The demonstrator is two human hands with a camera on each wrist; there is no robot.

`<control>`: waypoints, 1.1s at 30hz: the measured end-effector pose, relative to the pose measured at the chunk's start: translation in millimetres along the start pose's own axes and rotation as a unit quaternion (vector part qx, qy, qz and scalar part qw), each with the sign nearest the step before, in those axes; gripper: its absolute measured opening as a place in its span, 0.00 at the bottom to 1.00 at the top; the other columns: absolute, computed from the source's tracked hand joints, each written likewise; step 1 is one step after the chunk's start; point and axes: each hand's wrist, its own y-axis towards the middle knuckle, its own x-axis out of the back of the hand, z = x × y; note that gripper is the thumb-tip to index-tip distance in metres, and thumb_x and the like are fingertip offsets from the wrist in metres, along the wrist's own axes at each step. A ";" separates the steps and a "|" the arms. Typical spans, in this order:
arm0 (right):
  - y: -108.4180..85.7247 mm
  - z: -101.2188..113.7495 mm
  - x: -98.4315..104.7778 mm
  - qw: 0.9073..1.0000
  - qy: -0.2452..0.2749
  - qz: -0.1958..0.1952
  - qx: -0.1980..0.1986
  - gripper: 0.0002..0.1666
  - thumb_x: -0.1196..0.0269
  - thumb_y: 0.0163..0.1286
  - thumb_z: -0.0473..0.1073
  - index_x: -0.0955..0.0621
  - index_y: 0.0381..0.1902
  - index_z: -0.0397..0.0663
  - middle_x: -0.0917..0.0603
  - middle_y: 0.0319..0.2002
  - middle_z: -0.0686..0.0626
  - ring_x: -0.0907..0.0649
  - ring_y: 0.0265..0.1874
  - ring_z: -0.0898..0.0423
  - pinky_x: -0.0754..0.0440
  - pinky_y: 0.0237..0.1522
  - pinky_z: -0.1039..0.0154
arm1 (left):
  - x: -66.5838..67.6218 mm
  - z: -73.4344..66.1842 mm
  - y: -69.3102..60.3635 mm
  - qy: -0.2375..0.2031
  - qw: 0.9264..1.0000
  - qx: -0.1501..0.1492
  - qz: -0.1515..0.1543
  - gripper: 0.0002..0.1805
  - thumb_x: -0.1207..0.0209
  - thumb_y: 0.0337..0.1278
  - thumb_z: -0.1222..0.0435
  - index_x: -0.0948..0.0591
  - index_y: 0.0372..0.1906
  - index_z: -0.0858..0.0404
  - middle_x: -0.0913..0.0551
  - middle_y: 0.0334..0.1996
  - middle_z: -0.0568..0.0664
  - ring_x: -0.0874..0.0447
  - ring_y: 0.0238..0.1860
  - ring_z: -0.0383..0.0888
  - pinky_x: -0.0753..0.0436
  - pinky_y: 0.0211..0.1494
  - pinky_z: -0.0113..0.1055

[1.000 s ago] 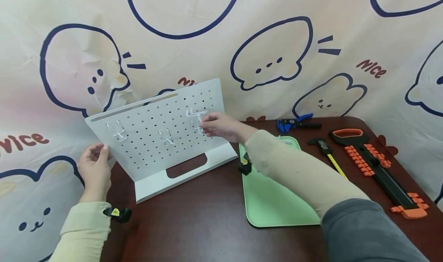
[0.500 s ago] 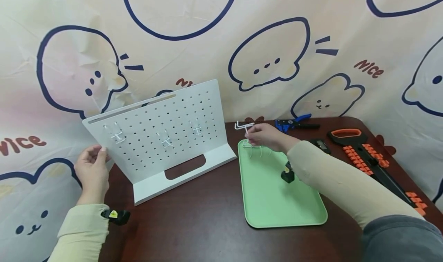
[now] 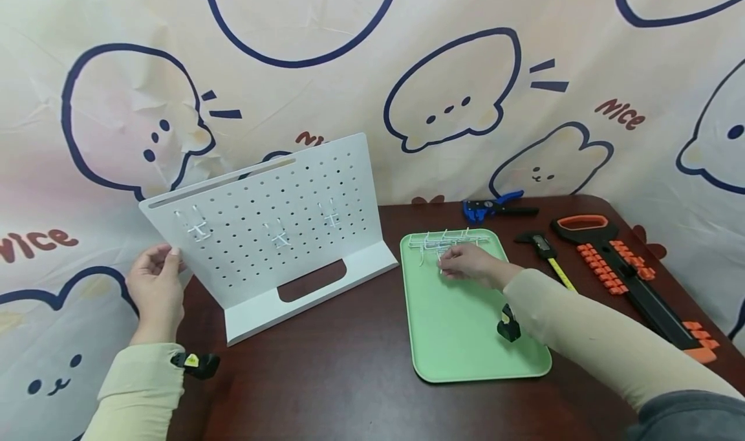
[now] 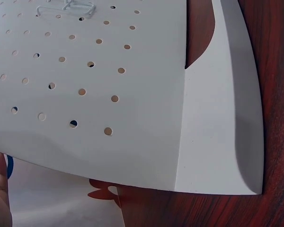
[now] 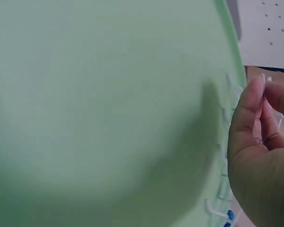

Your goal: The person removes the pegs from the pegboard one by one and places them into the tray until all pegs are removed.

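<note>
A white pegboard (image 3: 302, 195) stands tilted on its folded base at the back left of the table. Three white wire hooks are fixed on it, among them a middle hook (image 3: 280, 235). At its left edge my left hand (image 3: 156, 286) pinches the board between thumb and curled fingers; in the left wrist view only part of that hand shows. Over the back of the green tray (image 3: 477, 337), my right hand (image 3: 471, 264) pinches a thin white wire hook (image 5: 262, 77), mostly hidden by the fingers. Several more white wire hooks (image 3: 425, 240) lie along the tray's back rim.
Behind the tray lies a blue-and-black wire stripper (image 3: 495, 208). To its right are a black caliper-like gauge with a yellow strip (image 3: 550, 253) and a long black tool with orange clips (image 3: 631, 273). A printed cloth (image 3: 326, 98) hangs behind the table (image 3: 326, 376).
My right hand has moved right and down from the pegboard to the tray, carrying a white wire hook. My left hand has stayed at the board's left edge.
</note>
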 end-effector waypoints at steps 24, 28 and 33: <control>-2.6 -14.6 -17.8 0.999 -0.018 -0.002 -0.032 0.09 0.37 0.75 0.35 0.17 0.44 0.31 0.14 0.31 0.45 0.17 0.25 0.60 0.15 0.32 0.68 | -0.9 0.6 1.5 -0.014 1.000 -0.003 -0.001 0.05 0.41 0.74 0.67 0.16 0.44 0.54 0.20 0.39 0.41 0.21 0.41 0.37 0.21 0.44 0.18; -6.1 -10.8 -18.1 0.998 -0.049 0.007 -0.026 0.09 0.38 0.76 0.36 0.17 0.42 0.33 0.15 0.31 0.45 0.17 0.27 0.59 0.15 0.33 0.67 | -0.8 0.7 1.5 -0.012 1.000 -0.004 -0.002 0.05 0.41 0.74 0.67 0.16 0.45 0.54 0.20 0.39 0.40 0.21 0.41 0.37 0.21 0.43 0.17; -12.4 -1.5 -13.7 0.993 -0.102 0.049 -0.014 0.09 0.39 0.76 0.37 0.17 0.37 0.36 0.17 0.31 0.46 0.18 0.29 0.57 0.15 0.37 0.64 | -0.7 1.3 1.0 -0.013 1.000 -0.005 -0.004 0.05 0.41 0.74 0.67 0.16 0.44 0.54 0.20 0.39 0.40 0.21 0.41 0.36 0.21 0.43 0.17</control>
